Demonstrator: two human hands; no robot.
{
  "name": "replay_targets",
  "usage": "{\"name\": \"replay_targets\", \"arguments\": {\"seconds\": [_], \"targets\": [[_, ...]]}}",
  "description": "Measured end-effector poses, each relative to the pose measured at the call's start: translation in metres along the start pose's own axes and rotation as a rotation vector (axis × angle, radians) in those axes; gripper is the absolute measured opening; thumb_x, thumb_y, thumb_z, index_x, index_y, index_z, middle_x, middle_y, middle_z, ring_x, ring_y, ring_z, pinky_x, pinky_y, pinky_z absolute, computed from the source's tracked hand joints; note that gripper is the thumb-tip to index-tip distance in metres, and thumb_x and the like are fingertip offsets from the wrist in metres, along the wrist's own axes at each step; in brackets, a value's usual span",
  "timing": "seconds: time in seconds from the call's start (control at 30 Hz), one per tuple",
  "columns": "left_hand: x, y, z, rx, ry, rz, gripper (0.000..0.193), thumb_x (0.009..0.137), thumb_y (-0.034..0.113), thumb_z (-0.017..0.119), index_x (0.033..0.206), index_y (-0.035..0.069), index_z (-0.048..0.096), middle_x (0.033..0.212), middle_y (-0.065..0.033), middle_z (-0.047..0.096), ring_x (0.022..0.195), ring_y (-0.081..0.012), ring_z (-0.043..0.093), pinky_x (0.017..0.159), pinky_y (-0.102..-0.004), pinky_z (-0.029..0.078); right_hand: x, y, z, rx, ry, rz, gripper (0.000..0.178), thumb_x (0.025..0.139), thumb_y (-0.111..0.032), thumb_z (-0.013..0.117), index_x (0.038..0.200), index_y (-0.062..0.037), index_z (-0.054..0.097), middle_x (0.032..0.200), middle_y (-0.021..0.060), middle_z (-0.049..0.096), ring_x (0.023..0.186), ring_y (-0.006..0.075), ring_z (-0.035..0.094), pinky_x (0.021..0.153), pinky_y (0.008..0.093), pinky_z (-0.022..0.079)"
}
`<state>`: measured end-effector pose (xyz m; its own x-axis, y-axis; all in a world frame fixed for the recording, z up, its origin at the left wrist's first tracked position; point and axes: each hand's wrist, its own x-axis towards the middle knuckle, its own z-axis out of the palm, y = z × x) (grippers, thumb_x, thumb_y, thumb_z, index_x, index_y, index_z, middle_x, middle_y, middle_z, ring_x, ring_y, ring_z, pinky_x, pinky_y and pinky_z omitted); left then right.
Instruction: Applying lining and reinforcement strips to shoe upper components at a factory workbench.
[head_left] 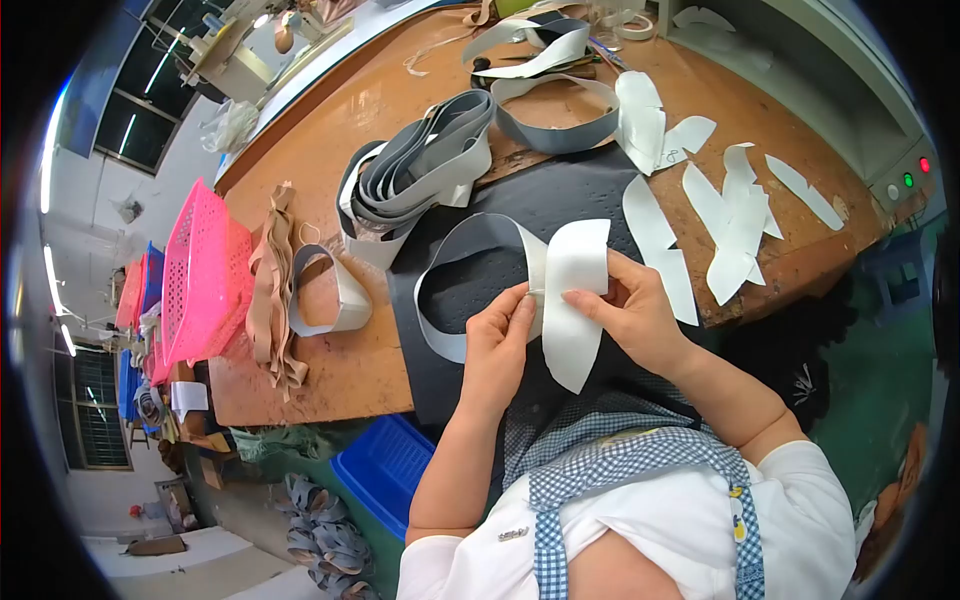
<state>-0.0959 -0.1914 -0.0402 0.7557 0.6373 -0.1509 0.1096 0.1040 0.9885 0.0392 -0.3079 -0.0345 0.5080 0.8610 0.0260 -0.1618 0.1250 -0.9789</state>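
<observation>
My left hand (pixel 499 338) pinches the edge of a looped strip (pixel 437 335), grey inside and pale outside, where a seam or join shows. In my right hand (pixel 636 312) is a white curved cut-out piece (pixel 573 345), thumb on its face and fingers behind it. The white piece lies against the loop's right side, and the two meet between my hands. Whether they are attached cannot be seen. Both are held over a black mat (pixel 520 190) on the wooden table (pixel 790 130).
Several nested grey strips (pixel 430 150) lie behind the loop, and another loop (pixel 560 130) sits further back. White cut-outs (pixel 740 215) are spread at right. Tan strips (pixel 275 290), a small loop (pixel 345 300) and a pink basket (pixel 205 270) stand left. A blue crate (pixel 385 470) is below.
</observation>
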Motion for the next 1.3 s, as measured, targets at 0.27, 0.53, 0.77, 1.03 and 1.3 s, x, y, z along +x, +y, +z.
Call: {"name": "replay_targets", "arguments": {"seconds": [0.27, 0.53, 0.77, 1.03, 1.3], "targets": [[-0.009, 0.009, -0.011, -0.175, -0.023, -0.077, 0.031, 0.100, 0.014, 0.048, 0.122, -0.005, 0.059, 0.100, -0.0042, 0.067, 0.090, -0.0077, 0.059, 0.082, -0.0229, 0.046, 0.011, 0.001, 0.014, -0.054, -0.033, -0.034, 0.031, 0.088, -0.004, 0.064, 0.117, 0.0011, 0.053, 0.101, 0.0080, 0.064, 0.089, 0.0122, 0.064, 0.077, 0.0269, 0.054], [-0.011, 0.010, -0.014, -0.191, -0.043, -0.076, 0.032, 0.100, 0.015, 0.048, 0.123, -0.005, 0.058, 0.101, -0.0041, 0.067, 0.091, -0.0078, 0.059, 0.082, -0.0230, 0.046, 0.011, 0.002, 0.018, -0.083, 0.014, -0.110, 0.025, 0.088, -0.005, 0.065, 0.109, 0.0036, 0.055, 0.094, 0.0109, 0.067, 0.083, 0.0147, 0.068, 0.071, 0.0271, 0.056], [-0.016, 0.008, -0.018, -0.202, -0.037, -0.078, 0.031, 0.101, 0.016, 0.047, 0.121, -0.004, 0.059, 0.101, -0.0043, 0.067, 0.090, -0.0075, 0.059, 0.082, -0.0235, 0.047, 0.009, 0.005, 0.021, -0.051, -0.016, -0.041, 0.031, 0.089, -0.003, 0.064, 0.117, 0.0020, 0.053, 0.101, 0.0077, 0.064, 0.089, 0.0118, 0.064, 0.077, 0.0266, 0.054], [-0.020, 0.010, -0.019, -0.118, 0.028, -0.066, 0.027, 0.095, 0.012, 0.060, 0.116, -0.005, 0.062, 0.093, -0.0045, 0.068, 0.082, -0.0063, 0.060, 0.076, -0.0217, 0.048, 0.009, 0.007, 0.028, -0.103, -0.020, -0.107, 0.030, 0.087, -0.003, 0.066, 0.115, 0.0021, 0.055, 0.098, 0.0066, 0.065, 0.087, 0.0100, 0.064, 0.075, 0.0262, 0.054], [-0.021, 0.007, -0.031, -0.239, 0.058, -0.085, 0.030, 0.090, 0.008, 0.065, 0.115, -0.008, 0.061, 0.095, -0.0086, 0.069, 0.082, -0.0099, 0.064, 0.076, -0.0217, 0.049, 0.044, -0.003, 0.011, -0.204, -0.111, -0.089, 0.033, 0.085, -0.015, 0.072, 0.110, 0.0014, 0.060, 0.096, 0.0063, 0.067, 0.083, 0.0110, 0.064, 0.074, 0.0258, 0.052]]}}
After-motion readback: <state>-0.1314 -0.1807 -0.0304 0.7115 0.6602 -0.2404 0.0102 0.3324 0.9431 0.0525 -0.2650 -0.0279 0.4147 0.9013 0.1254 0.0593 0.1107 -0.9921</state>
